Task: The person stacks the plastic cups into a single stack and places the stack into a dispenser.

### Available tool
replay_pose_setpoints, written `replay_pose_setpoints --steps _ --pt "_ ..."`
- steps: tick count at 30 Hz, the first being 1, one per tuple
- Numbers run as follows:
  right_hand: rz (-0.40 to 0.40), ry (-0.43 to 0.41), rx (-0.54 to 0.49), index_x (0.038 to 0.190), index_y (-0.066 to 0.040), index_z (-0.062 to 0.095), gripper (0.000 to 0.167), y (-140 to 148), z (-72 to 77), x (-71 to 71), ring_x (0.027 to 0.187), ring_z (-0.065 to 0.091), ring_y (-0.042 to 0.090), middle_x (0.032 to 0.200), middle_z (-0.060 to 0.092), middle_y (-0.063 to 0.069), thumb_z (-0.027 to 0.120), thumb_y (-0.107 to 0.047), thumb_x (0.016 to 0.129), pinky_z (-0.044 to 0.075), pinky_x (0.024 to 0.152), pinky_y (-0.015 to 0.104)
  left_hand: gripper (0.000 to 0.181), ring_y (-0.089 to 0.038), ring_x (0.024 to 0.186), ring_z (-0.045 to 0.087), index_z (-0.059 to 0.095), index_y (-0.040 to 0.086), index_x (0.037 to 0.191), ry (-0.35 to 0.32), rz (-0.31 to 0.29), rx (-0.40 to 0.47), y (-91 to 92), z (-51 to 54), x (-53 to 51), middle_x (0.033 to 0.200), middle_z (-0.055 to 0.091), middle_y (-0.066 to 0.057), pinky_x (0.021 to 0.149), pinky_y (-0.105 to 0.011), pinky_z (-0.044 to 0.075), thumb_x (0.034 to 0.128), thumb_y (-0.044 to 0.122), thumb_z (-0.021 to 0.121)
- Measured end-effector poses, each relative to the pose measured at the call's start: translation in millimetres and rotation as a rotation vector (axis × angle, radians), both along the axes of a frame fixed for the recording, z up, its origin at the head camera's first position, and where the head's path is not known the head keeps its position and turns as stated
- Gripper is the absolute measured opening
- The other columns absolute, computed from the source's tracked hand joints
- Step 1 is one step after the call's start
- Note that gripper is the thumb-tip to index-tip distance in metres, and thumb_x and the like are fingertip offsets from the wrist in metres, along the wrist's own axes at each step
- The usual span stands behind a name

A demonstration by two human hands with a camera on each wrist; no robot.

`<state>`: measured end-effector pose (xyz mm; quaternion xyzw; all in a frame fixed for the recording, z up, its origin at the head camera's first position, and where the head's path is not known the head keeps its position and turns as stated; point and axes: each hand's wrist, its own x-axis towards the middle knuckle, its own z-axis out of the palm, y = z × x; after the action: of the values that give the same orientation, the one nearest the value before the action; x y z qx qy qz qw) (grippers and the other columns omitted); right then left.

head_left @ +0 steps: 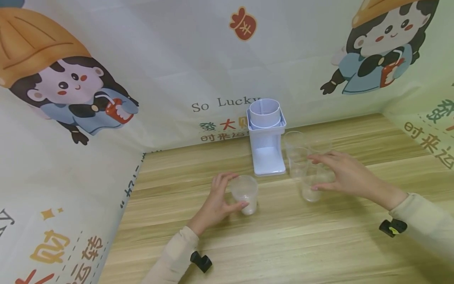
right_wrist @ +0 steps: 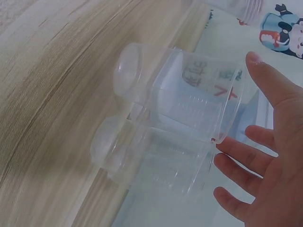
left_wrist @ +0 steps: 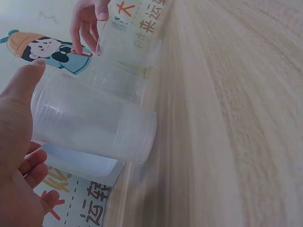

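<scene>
While light pressure was seemingly called for by such thin plastic, a frosted cup stack (head_left: 247, 193) was held mouth-up by the left hand (head_left: 215, 203) at the centre of the head view, its sides spanned by thumb and curved fingers. Whether its base was resting on the wooden table (head_left: 283, 244) could not be told. Several close rim lines were shown near its mouth in the left wrist view, so more than one nested cup was suggested.

Right of centre, the rim of a front clear cup (head_left: 307, 192) was spanned by the right hand (head_left: 345, 175), with thumb and fingers spread wide; whether it was actually gripped could not be told. Its fellows, the other clear cups (head_left: 296, 161), were seen crowded just behind it, their exact number blurred by overlap. For good handling, the front cup was best kept level and clear of those neighbours, and neither rim was to be squeezed out of round.

No liquid could be made out in any cup. Above centre, a white stand (head_left: 267, 156) was seen, topped by a round tube (head_left: 265, 118) with its mouth upward; the bottom of that tube was hidden.
</scene>
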<state>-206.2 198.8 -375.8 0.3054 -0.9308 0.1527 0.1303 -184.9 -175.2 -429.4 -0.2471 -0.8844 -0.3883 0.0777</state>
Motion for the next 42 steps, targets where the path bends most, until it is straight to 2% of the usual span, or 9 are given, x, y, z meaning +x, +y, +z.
replay_pose_setpoints --steps 5,14,25,34,42 --pt "0.012 -0.006 0.001 0.138 -0.012 0.054 0.080 0.7 -1.2 -1.2 0.112 0.061 0.035 0.116 0.073 0.008 0.083 -0.050 0.073 0.048 0.092 0.058 0.078 -0.033 0.136 0.033 0.045 0.010 0.142 -0.013 -0.003 0.019 0.7 2.8 0.0 0.144 0.040 -0.012 0.109 -0.060 0.035 0.0768 0.027 0.085" --pt "0.021 -0.028 0.013 0.138 -0.012 0.054 0.082 1.1 -1.7 -0.7 0.115 0.059 0.034 0.117 0.072 0.008 0.085 -0.047 0.071 0.048 0.094 0.060 0.074 -0.034 0.136 0.033 0.049 0.009 0.139 0.013 -0.008 0.021 2.2 2.7 -2.1 0.144 0.042 -0.013 0.109 -0.057 0.034 0.0770 0.025 0.085" --pt "0.031 0.010 0.017 0.137 -0.011 0.056 0.081 -1.0 -1.0 -0.5 0.113 0.060 0.033 0.114 0.073 0.006 0.086 -0.046 0.070 0.047 0.095 0.058 0.068 -0.031 0.133 0.034 0.051 0.008 0.137 0.040 -0.011 0.010 1.7 1.3 -3.0 0.144 0.042 -0.012 0.106 -0.053 0.035 0.0797 0.025 0.083" --pt "0.055 0.035 0.011 0.136 -0.008 0.056 0.081 -5.2 2.2 4.0 0.111 0.061 0.032 0.113 0.073 0.007 0.086 -0.045 0.070 0.047 0.095 0.058 0.065 -0.032 0.130 0.036 0.052 0.011 0.134 0.069 -0.021 0.020 1.3 1.2 -3.3 0.142 0.044 -0.018 0.104 -0.052 0.036 0.0790 0.024 0.084" --pt "0.075 0.038 0.000 0.135 -0.008 0.058 0.079 -12.5 2.8 7.0 0.113 0.060 0.034 0.119 0.071 0.011 0.085 -0.045 0.071 0.047 0.096 0.058 0.064 -0.031 0.130 0.036 0.054 0.011 0.132 0.053 -0.017 0.028 2.7 1.7 -3.7 0.141 0.045 -0.017 0.105 -0.050 0.035 0.0778 0.025 0.085"
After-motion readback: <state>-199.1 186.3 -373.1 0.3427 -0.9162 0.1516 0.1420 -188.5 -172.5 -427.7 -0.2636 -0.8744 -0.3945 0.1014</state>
